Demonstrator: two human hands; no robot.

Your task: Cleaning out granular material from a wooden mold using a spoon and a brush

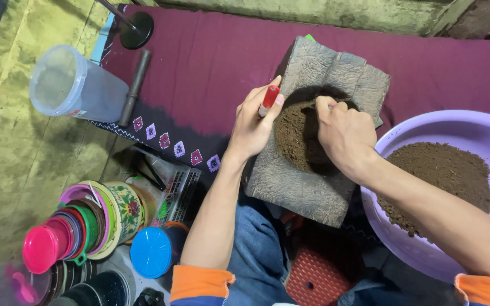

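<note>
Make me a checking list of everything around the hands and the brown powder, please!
Surface: maroon cloth with a patterned edge, laid over a yellowish mat.
Job's things: grey stone block with a hollow full of brown powder; lilac basin holding more powder.
Clutter: clear plastic jug, dark rod, stack of coloured lids, blue lid, small crate.
Hands: left hand holds a red-capped tool at the hollow's rim; right hand presses its fingers into the powder.
Cables: nothing seen.
Surroundings: rough wall behind; red perforated stool below the block.
</note>
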